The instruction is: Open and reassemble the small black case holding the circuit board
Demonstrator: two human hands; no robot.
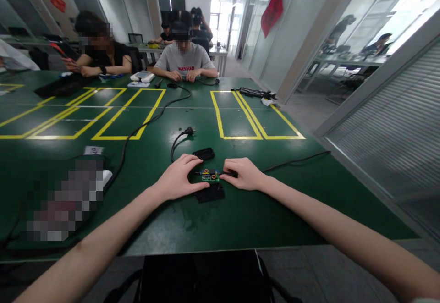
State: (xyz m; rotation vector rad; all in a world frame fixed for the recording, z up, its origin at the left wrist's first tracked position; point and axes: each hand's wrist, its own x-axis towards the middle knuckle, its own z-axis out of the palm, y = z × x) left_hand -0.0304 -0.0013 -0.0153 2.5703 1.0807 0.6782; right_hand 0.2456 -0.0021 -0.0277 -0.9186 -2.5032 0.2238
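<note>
A small green circuit board [210,175] with copper-coloured coils lies on the table between my hands. My left hand [177,178] is open at its left side, thumb and fingers apart around that end of the board. My right hand [243,173] is closed at the other end, fingers pinched on the black cable [232,173] where it meets the board. A black plastic case half [204,153] lies just beyond the board. Nearer to me is a second flat black piece [210,194]. Behind my left hand a short cord ends in a black plug [188,131].
The green table [275,220] carries yellow tape outlines [240,137]. A long black cable [168,106] crosses it on the left, near a blurred-out object [68,197]. A folded black tripod-like item [256,93] lies at the far right edge. Two people [184,60] sit opposite.
</note>
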